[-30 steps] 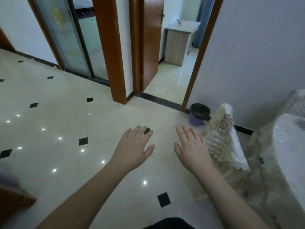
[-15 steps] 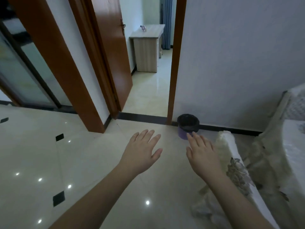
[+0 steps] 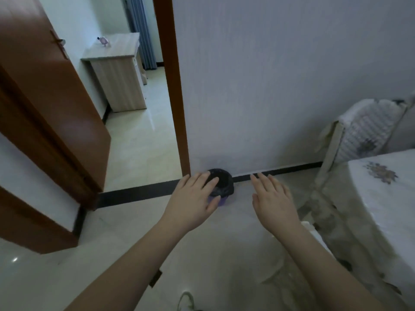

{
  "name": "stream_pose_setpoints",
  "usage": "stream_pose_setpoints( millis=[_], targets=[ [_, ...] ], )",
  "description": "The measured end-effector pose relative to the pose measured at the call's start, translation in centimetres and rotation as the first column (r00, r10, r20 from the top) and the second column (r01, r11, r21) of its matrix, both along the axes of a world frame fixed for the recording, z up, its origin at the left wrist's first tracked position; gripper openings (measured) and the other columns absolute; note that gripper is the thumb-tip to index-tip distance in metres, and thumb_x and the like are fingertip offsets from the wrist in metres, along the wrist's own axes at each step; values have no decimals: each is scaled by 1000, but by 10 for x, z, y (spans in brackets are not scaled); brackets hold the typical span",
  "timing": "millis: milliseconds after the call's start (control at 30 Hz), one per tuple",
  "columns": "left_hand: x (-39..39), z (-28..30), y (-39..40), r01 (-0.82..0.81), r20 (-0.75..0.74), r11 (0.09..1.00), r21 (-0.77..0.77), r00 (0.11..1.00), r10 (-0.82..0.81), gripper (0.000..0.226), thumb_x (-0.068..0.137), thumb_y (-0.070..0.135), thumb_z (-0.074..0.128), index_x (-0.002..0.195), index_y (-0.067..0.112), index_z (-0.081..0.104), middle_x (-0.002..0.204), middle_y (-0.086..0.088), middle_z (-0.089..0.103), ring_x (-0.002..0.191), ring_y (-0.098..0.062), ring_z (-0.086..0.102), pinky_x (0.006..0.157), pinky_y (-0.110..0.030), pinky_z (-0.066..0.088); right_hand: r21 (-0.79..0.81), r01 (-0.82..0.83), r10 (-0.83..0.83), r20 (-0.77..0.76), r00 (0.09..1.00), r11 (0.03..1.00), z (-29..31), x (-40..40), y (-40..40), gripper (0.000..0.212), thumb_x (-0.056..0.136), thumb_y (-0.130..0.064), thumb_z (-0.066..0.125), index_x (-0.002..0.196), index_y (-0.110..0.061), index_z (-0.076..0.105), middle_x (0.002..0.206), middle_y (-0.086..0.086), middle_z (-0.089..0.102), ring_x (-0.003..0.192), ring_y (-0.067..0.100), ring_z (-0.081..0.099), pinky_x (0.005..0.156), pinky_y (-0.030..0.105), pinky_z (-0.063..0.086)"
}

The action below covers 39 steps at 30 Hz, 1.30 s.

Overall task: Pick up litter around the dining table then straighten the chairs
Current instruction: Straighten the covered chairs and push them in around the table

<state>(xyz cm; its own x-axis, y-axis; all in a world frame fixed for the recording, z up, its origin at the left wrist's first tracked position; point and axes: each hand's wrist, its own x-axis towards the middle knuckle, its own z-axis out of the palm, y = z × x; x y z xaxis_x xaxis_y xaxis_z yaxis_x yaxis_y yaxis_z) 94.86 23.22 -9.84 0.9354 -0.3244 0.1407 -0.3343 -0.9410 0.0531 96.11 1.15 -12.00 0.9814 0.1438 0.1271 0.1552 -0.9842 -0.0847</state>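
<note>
Beyond the left hand, fingertips overlapping it in view, sits a small purple bin with a dark liner, against the wall by the door frame. Left hand flat, fingers spread, holding nothing. Right hand likewise flat and empty, to the right of the bin. Off the right hand's outer side: dining table under a white floral cloth, one covered chair past it, near the wall.

Change over the last second: view has swung from open tiled floor toward the wall; bin has come from beyond the right hand to behind the left. Hands unchanged, empty throughout.

Reading: person is scanning or heading toward the bin. No litter visible on the floor around either hand. Chairs not yet touched.
</note>
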Motion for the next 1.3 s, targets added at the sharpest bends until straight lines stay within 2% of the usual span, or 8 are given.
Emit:
stream_pose_setpoints(
  millis=[200, 400, 533, 733, 833, 967, 1167, 1300],
  targets=[
    [135, 5, 4, 246, 17, 969, -9, 969, -245, 56, 94, 53, 24, 142, 26, 36, 145, 0, 42, 135, -20, 34, 111, -40, 26, 12, 202, -202, 85, 976, 979, 11, 81, 5, 52, 85, -27, 37, 134, -15, 52, 134, 6, 56, 122, 29, 52, 98, 44, 42],
    [242, -3, -55, 433, 68, 901, -34, 900, -430, 54, 89, 50, 36, 130, 20, 54, 133, -5, 57, 123, -25, 52, 102, -42, 38, 24, 429, -430, 44, 902, 903, 9, 129, -32, 51, 89, -25, 45, 140, -17, 44, 144, 5, 47, 131, 30, 43, 105, 47, 35],
    [304, -5, -109, 551, 91, 833, -51, 833, -545, 52, 89, 49, 38, 128, 20, 56, 130, -5, 59, 120, -25, 54, 99, -41, 40, 11, 554, -554, 17, 832, 832, 7, 166, -77, 53, 92, -28, 38, 144, -20, 37, 148, 3, 41, 136, 27, 35, 109, 45, 29],
    [411, 6, -195, 651, 103, 759, -7, 756, -647, 52, 90, 49, 36, 129, 20, 55, 131, -7, 58, 120, -25, 54, 99, -42, 41, 50, 651, -651, -11, 759, 758, 1, 242, -152, 52, 98, -32, 31, 149, -24, 25, 155, 0, 28, 143, 21, 22, 115, 40, 18],
    [455, 22, -240, 680, 109, 733, -7, 729, -676, 53, 91, 48, 35, 129, 18, 55, 131, -8, 59, 121, -27, 54, 99, -44, 42, 35, 690, -691, 22, 723, 723, 9, 280, -188, 53, 96, -31, 30, 148, -22, 29, 152, 1, 34, 140, 22, 28, 113, 41, 22],
    [498, 27, -297, 729, 76, 684, 7, 682, -728, 57, 92, 51, 28, 135, 20, 50, 137, -7, 53, 127, -27, 48, 103, -44, 37, 52, 735, -737, 45, 674, 676, 21, 321, -225, 52, 96, -29, 40, 147, -22, 30, 150, 1, 37, 138, 23, 31, 111, 41, 24],
    [559, 15, -379, 803, 37, 596, 33, 594, -803, 60, 92, 53, 23, 137, 22, 46, 142, -4, 48, 132, -24, 42, 107, -43, 32, 62, 793, -795, 36, 605, 606, 18, 371, -275, 58, 92, -35, 30, 147, -21, 31, 151, 0, 36, 139, 23, 32, 110, 41, 26],
    [612, 3, -433, 844, 46, 536, 8, 535, -843, 64, 90, 56, 19, 137, 22, 46, 144, -5, 46, 133, -25, 40, 108, -43, 30, 100, 821, -825, 4, 565, 563, 6, 420, -312, 62, 96, -35, 38, 152, -22, 15, 157, 1, 25, 142, 22, 25, 114, 38, 19]
  ],
)
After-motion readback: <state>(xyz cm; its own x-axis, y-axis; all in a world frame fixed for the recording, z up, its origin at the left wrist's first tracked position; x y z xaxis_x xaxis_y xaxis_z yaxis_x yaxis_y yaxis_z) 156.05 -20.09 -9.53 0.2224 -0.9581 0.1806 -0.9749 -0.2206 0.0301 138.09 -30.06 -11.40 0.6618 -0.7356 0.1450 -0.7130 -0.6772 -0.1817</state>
